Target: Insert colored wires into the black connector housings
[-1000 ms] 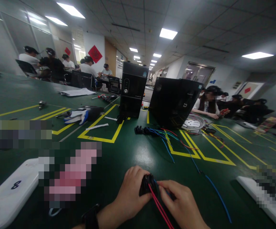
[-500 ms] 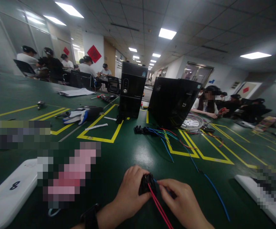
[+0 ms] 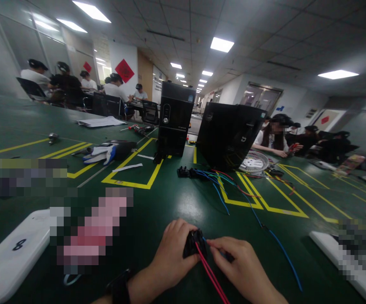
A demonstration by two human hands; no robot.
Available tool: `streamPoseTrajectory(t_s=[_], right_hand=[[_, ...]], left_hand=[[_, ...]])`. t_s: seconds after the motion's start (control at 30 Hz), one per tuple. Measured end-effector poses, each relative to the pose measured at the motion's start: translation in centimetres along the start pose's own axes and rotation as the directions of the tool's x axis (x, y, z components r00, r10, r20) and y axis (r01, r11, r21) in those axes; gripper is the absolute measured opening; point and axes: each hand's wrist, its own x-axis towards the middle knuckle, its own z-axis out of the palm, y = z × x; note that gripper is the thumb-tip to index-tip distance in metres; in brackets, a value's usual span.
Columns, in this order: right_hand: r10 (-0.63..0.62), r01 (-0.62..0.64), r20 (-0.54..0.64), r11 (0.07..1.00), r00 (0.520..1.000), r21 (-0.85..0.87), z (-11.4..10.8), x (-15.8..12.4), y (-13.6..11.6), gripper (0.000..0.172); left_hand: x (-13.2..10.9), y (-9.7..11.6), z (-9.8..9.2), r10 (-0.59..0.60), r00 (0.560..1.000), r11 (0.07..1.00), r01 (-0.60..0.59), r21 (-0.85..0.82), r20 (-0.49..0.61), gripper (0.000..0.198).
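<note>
My left hand (image 3: 172,255) is closed around a small black connector (image 3: 193,245) low in the middle of the view. My right hand (image 3: 241,266) pinches a wire at the connector's right side. Two red wires (image 3: 210,276) run from the connector down toward me. A blue wire (image 3: 280,249) trails away to the right across the green table (image 3: 170,202). A dark watch sits on my left wrist.
More black connectors with blue, red and green wires (image 3: 201,174) lie mid-table. Behind them stand two black computer cases (image 3: 175,119) (image 3: 230,135), a white fan (image 3: 254,161) and gloves (image 3: 102,153). White trays (image 3: 8,257) sit at both near corners. People sit at tables left and right.
Both hands stay on the connector with only slight finger shifts. The view has drifted a little.
</note>
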Motion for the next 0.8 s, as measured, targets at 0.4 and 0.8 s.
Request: streamPoseTrajectory(t_s=[0.4,0.8], right_hand=[[-0.116,0.115,-0.011,0.991,0.993,-0.065,0.73,-0.28,-0.01,0.020],[-0.034,0.018,-0.162,0.995,0.986,-0.098,0.54,-0.08,0.16,0.019]], left_hand=[[-0.02,0.20,-0.10,0.000,1.000,1.000,0.000,-0.009,-0.005,0.035],[0.02,-0.07,0.15,0.002,1.000,1.000,-0.002,0.002,-0.020,0.036]])
